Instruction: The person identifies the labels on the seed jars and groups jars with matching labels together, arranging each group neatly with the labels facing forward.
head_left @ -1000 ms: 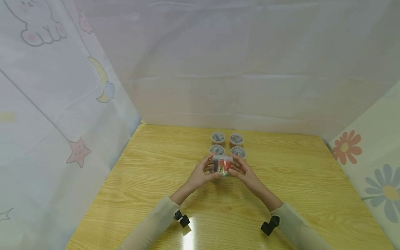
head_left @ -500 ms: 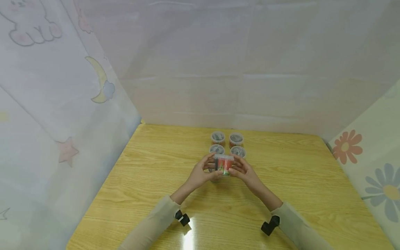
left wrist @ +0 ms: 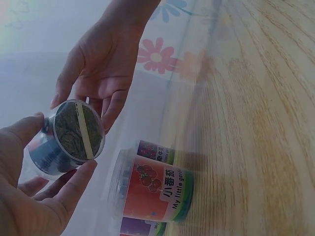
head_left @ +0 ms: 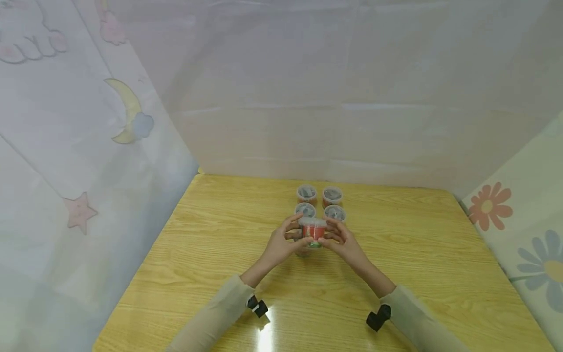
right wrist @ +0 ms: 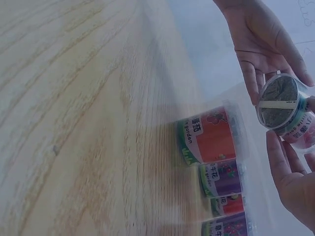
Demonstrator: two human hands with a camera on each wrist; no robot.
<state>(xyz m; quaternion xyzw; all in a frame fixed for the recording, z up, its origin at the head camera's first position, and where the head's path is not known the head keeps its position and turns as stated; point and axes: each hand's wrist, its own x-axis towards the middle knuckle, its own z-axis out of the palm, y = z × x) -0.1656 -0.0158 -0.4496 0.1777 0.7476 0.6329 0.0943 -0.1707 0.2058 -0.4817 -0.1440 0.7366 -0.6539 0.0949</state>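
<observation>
Both hands hold a small lidded clear plastic planting cup (head_left: 313,232) above the table. Its red and green label faces the head camera. Through its base, dark packed contents and a pale strip (left wrist: 84,130) show in the left wrist view. My left hand (head_left: 281,244) grips the cup's left side, thumb in front and fingers behind. On the other side my right hand (head_left: 347,243) grips it the same way. Just below the held cup stands another cup (head_left: 302,252), partly hidden by it and the left hand.
Several similar lidded cups stand in two columns behind the hands, among them a back-left cup (head_left: 306,193) and a back-right cup (head_left: 332,195). One red-labelled cup (right wrist: 211,135) shows upright on the wood-grain table (head_left: 220,234). Patterned sheets (head_left: 145,186) border the table.
The held cup has turned between the fingers, bringing the red part of its label to the middle. The hands stay nearly in place. Drawings on the left sheet have shifted left.
</observation>
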